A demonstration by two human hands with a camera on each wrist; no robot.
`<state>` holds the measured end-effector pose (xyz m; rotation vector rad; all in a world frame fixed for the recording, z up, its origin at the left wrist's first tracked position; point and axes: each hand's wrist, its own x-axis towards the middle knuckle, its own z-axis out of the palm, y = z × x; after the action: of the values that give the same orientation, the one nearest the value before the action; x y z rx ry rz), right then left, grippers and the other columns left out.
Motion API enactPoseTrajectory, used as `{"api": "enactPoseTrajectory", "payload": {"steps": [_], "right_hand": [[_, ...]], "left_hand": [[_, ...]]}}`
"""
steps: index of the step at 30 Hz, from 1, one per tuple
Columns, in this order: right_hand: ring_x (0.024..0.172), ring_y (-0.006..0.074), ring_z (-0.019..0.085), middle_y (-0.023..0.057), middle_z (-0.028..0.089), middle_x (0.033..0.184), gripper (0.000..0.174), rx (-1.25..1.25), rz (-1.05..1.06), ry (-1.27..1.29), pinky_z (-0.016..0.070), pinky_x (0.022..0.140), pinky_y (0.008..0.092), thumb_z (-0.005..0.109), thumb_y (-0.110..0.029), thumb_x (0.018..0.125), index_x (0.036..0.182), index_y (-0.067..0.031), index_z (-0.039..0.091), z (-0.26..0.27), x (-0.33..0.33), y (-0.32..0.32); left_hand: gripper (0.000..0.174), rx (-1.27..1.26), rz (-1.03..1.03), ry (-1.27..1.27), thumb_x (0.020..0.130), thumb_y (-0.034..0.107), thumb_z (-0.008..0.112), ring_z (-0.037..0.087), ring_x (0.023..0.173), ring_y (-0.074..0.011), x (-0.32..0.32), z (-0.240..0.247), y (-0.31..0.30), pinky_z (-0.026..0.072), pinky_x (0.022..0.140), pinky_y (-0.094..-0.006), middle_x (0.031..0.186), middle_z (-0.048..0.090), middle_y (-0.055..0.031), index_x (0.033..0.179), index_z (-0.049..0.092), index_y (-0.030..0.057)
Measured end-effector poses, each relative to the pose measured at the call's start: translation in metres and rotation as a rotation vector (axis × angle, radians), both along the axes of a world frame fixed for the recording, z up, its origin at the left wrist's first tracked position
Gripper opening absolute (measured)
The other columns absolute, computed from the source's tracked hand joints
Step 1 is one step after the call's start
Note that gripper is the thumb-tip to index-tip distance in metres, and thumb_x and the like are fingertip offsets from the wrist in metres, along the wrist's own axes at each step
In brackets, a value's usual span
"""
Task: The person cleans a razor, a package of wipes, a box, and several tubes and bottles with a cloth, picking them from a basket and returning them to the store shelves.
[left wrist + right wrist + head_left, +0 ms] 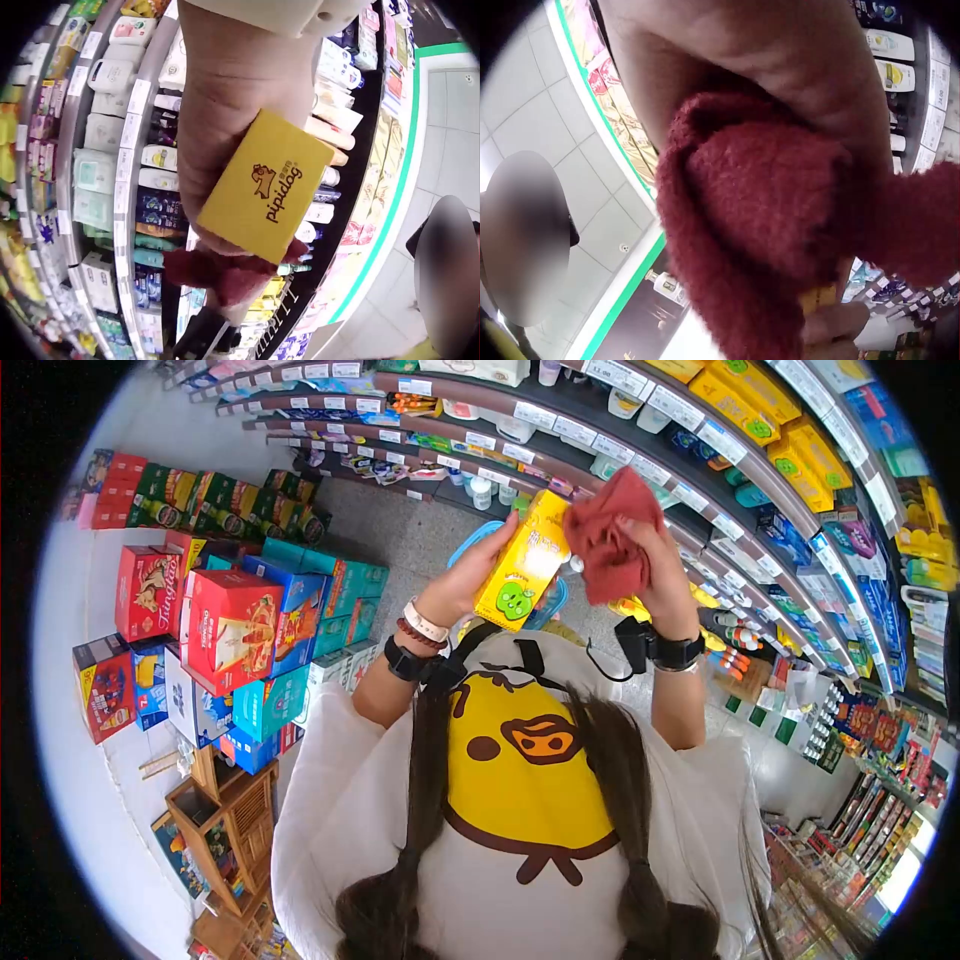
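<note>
My left hand (472, 572) grips a yellow box (528, 565) with a green cartoon figure on its face, holding it tilted in front of my chest. One end of the box (266, 187) faces the left wrist view and bears a dog logo and "pipidog". A crumpled dark red cloth (612, 540) is bunched in my right hand (662, 575), right at the box's upper side edge. Close up in the right wrist view, the fluffy cloth (757, 202) hides the fingertips of that hand and most of the box.
Curved store shelves (560, 428) with bottles, packets and yellow boxes (735, 400) run ahead and to the right. Stacked cartons (235, 625) stand on the left, near a wooden cabinet (230, 830). Behind the yellow box, a light blue plastic rim (468, 542) shows above the grey floor (400, 540).
</note>
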<state>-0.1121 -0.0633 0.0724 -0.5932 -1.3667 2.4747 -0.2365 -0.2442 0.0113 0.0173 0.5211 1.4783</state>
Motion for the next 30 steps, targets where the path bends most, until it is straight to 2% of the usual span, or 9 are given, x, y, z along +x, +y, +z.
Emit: {"api": "enactPoseTrajectory", "payload": {"steps": [2, 5, 6, 7, 12, 17, 19, 25, 30], "right_hand": [[0.087, 0.0177, 0.064, 0.0081, 0.064, 0.103, 0.033, 0.035, -0.229, 0.049, 0.0512, 0.079, 0.0297, 0.062, -0.01, 0.085, 0.113, 0.0022, 0.052, 0.0, -0.003, -0.008], [0.093, 0.0151, 0.062, 0.0095, 0.064, 0.1, 0.033, 0.693, -0.429, 0.14, 0.0508, 0.076, 0.026, 0.062, -0.007, 0.084, 0.114, 0.0005, 0.05, -0.006, -0.009, -0.027], [0.091, 0.0174, 0.062, 0.0104, 0.066, 0.094, 0.029, 0.63, -0.282, 0.331, 0.049, 0.077, 0.0275, 0.067, -0.005, 0.079, 0.106, -0.0018, 0.056, 0.001, -0.013, -0.035], [0.096, 0.0259, 0.059, 0.007, 0.063, 0.103, 0.044, 1.488, -0.273, 0.299, 0.0462, 0.088, 0.0375, 0.075, -0.009, 0.067, 0.108, -0.0097, 0.061, 0.002, -0.008, -0.025], [0.105, 0.0279, 0.051, 0.0036, 0.057, 0.115, 0.056, 1.542, 0.277, 0.444, 0.0413, 0.093, 0.0387, 0.076, -0.012, 0.056, 0.11, -0.0146, 0.062, -0.011, 0.011, -0.05], [0.101, 0.0287, 0.052, 0.0043, 0.058, 0.117, 0.055, 1.629, 0.022, 0.287, 0.0428, 0.09, 0.0406, 0.074, -0.009, 0.057, 0.11, -0.0135, 0.061, 0.004, -0.01, -0.008], [0.101, 0.028, 0.053, 0.0041, 0.059, 0.115, 0.057, 1.644, 0.026, 0.324, 0.0434, 0.089, 0.0412, 0.075, -0.009, 0.055, 0.11, -0.0136, 0.061, 0.001, -0.01, -0.01], [0.109, 0.0262, 0.05, 0.0003, 0.057, 0.121, 0.059, 1.588, 0.415, 0.509, 0.0403, 0.095, 0.0399, 0.076, -0.015, 0.054, 0.111, -0.0191, 0.063, -0.007, 0.027, -0.059], [0.104, 0.0276, 0.053, 0.0039, 0.062, 0.112, 0.052, 1.508, -0.059, 0.206, 0.0408, 0.093, 0.0408, 0.078, -0.015, 0.057, 0.107, -0.0136, 0.064, 0.007, 0.0, -0.025]], "left_hand": [[0.057, 0.01, 0.049, 0.018, 0.094, 0.056, 0.033, 0.063, 0.085, -0.0243, 0.002, -0.004, 0.003, 0.0532, 0.07, -0.0401, 0.1, 0.063, -0.0111, 0.125, 0.05, 0.011], [0.06, 0.095, 0.088, 0.011, 0.094, 0.057, 0.033, 0.064, 0.088, -0.0241, 0.004, -0.013, 0.009, 0.0535, 0.075, -0.0377, 0.104, 0.062, -0.0115, 0.126, 0.048, 0.0085], [0.062, 0.133, 0.097, -0.002, 0.094, 0.058, 0.033, 0.065, 0.089, -0.0241, 0.005, -0.014, 0.011, 0.0537, 0.078, -0.0361, 0.105, 0.062, -0.0118, 0.126, 0.047, 0.0072], [0.062, 0.073, 0.193, 0.088, 0.094, 0.058, 0.033, 0.063, 0.093, -0.0239, 0.01, -0.002, 0.014, 0.0522, 0.081, -0.0359, 0.109, 0.061, -0.0118, 0.127, 0.046, 0.007], [0.06, 0.075, 0.206, -0.01, 0.096, 0.053, 0.032, 0.055, 0.112, -0.0219, 0.016, -0.007, 0.009, 0.0446, 0.096, -0.0356, 0.124, 0.054, -0.0105, 0.131, 0.044, 0.0059], [0.052, 0.329, 0.063, -0.096, 0.095, 0.049, 0.04, 0.059, 0.106, -0.0234, 0.025, -0.037, 0.005, 0.0505, 0.087, -0.0352, 0.118, 0.059, -0.0107, 0.128, 0.046, 0.0085], [0.054, 0.066, 0.193, 0.022, 0.095, 0.05, 0.039, 0.061, 0.103, -0.0244, 0.03, -0.023, 0.008, 0.051, 0.086, -0.0368, 0.116, 0.06, -0.0115, 0.128, 0.046, 0.0084], [0.058, -0.008, 0.215, 0.051, 0.096, 0.053, 0.033, 0.06, 0.104, -0.0228, 0.022, 0.003, 0.005, 0.0495, 0.089, -0.0377, 0.117, 0.059, -0.013, 0.132, 0.043, 0.0092], [0.054, 0.324, 0.111, -0.033, 0.096, 0.05, 0.034, 0.06, 0.104, -0.0215, 0.016, -0.014, 0.001, 0.0499, 0.087, -0.035, 0.118, 0.059, -0.0103, 0.131, 0.044, 0.0097]]}}
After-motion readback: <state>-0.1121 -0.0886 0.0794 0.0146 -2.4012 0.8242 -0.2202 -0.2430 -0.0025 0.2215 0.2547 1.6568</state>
